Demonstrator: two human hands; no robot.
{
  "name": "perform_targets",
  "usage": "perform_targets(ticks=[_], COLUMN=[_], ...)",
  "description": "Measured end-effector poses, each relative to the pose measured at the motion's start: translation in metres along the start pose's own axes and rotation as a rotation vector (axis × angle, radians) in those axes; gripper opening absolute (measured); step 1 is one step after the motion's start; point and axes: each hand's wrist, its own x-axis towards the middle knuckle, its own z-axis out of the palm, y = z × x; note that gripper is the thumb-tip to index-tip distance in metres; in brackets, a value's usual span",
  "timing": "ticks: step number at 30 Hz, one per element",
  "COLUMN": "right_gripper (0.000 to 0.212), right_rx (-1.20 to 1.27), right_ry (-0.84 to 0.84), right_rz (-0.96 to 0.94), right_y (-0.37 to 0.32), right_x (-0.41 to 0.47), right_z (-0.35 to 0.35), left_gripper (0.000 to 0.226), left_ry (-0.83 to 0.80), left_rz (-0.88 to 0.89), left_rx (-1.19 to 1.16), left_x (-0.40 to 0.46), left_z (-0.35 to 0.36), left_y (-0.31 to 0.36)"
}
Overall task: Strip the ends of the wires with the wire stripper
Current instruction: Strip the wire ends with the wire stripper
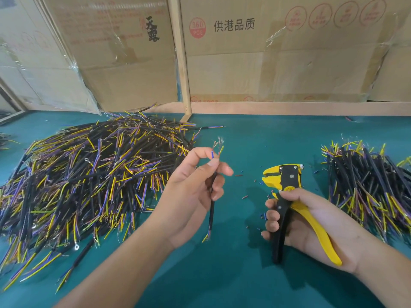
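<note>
My left hand [191,194] holds one black cable [211,214] upright, thumb and fingers pinching it just below its top end. Blue, yellow and brown inner wires fan out above my fingers, with bare frayed strands at their tips. The cable's lower end hangs below my palm. My right hand [311,221] grips the yellow and black wire stripper [287,192] by its handles, jaws pointing up and left, a short way to the right of the cable and apart from it.
A big heap of black cables [89,178] with coloured ends covers the left of the green table [240,274]. A smaller heap [369,187] lies at the right. Small bits of cut insulation [244,196] dot the mat between my hands. Cardboard boxes [266,52] wall off the back.
</note>
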Motion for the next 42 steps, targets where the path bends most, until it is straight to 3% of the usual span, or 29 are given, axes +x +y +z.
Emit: perform_targets(ticks=[12,19,23,26,29,35,42], right_gripper=[0.028,0.033,0.037,0.060,0.062,0.043,0.047], right_rx=[0.007,-0.067,-0.114,-0.126,-0.131,-0.151,-0.139], right_ry=[-0.029,-0.082,-0.205,-0.281,-0.336,-0.487,-0.481], right_rz=[-0.028,-0.086,-0.094,-0.091,-0.103,-0.140,-0.157], right_y=[0.000,0.003,0.009,0.015,0.016,0.025,0.032], right_x=[-0.003,-0.002,-0.002,0.000,0.003,0.003,-0.007], right_z=[-0.001,-0.004,-0.006,-0.007,-0.011,-0.018,-0.006], left_gripper=[0.018,0.018,0.009,0.013,0.011,0.015,0.016], left_ry=[0.214,0.185,0.175,0.178,0.149,0.139,0.043], left_rz=[0.180,0.215,0.269,0.276,0.287,0.262,0.223], left_rx=[0.285,0.353,0.455,0.481,0.505,0.429,0.256], left_x=[0.000,0.001,0.001,0.002,0.003,0.003,-0.002], left_z=[0.004,0.000,-0.003,-0.006,-0.007,-0.004,0.004], left_y=[0.004,0.002,-0.001,-0.003,-0.003,-0.004,-0.004])
